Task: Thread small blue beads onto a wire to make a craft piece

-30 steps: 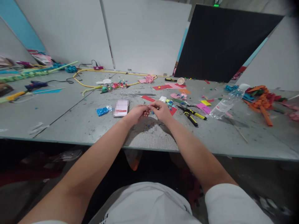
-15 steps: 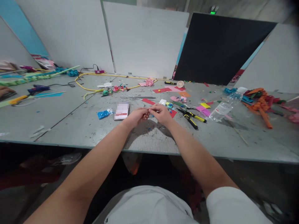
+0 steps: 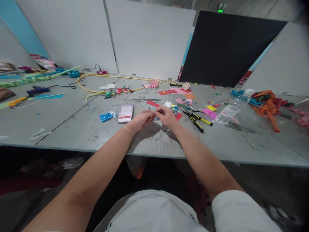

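Note:
My left hand [image 3: 140, 119] and my right hand [image 3: 167, 116] meet fingertip to fingertip just above the grey table [image 3: 96, 132], near its middle. Both hands are curled in a pinch around something tiny between them that I cannot make out. Small coloured bits lie on the table under the hands. A white packet with red print [image 3: 125, 114] lies just left of my left hand, and a blue foil bag [image 3: 107, 116] lies beyond it. Black and yellow pliers [image 3: 197, 120] rest just right of my right hand.
Coloured paper scraps [image 3: 210, 110], a clear plastic bottle [image 3: 232, 109] and orange strips [image 3: 270, 108] lie to the right. A yellow cable [image 3: 96, 90], a glue gun [image 3: 36, 91] and green sticks [image 3: 31, 78] lie to the left. White and black boards [image 3: 229, 48] stand behind the table.
Both hands stay pinched together at the same spot on the table. Only the view has shifted slightly.

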### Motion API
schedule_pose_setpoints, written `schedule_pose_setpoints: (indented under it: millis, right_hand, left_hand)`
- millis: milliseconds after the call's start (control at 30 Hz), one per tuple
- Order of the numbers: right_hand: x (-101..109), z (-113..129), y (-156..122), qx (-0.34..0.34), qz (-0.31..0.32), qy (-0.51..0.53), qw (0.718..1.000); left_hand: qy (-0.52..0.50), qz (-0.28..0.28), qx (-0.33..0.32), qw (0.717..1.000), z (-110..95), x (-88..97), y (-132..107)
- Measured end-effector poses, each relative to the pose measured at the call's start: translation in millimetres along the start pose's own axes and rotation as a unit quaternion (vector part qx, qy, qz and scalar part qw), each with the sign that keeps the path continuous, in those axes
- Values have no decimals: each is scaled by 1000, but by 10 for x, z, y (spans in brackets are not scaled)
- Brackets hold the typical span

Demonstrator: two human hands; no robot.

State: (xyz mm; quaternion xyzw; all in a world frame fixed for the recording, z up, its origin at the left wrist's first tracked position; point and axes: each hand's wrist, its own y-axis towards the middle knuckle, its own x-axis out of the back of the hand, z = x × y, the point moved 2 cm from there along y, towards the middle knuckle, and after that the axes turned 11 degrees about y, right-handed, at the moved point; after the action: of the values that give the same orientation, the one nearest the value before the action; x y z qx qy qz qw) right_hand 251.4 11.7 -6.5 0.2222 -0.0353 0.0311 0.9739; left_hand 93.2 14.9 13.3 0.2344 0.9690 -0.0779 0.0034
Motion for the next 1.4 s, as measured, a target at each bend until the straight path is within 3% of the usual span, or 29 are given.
schedule_pose_setpoints:
  millis: [300,600,967,1400]
  right_hand:
    - [10,12,-3,-25,-17,36,999]
    - [87,15,26,-46,-101,133,985]
    - [34,-37,47,-44,-78,179,980]
    - [17,37,15,-73,-48,151,985]
  left_hand:
    - [5,-9,12,1000,-42,5,-33]
    - [2,-25,23,999,14,52,53]
    - [3,-12,20,1000,-3,26,29]
    - [11,-21,19,1000,-28,10,-10]
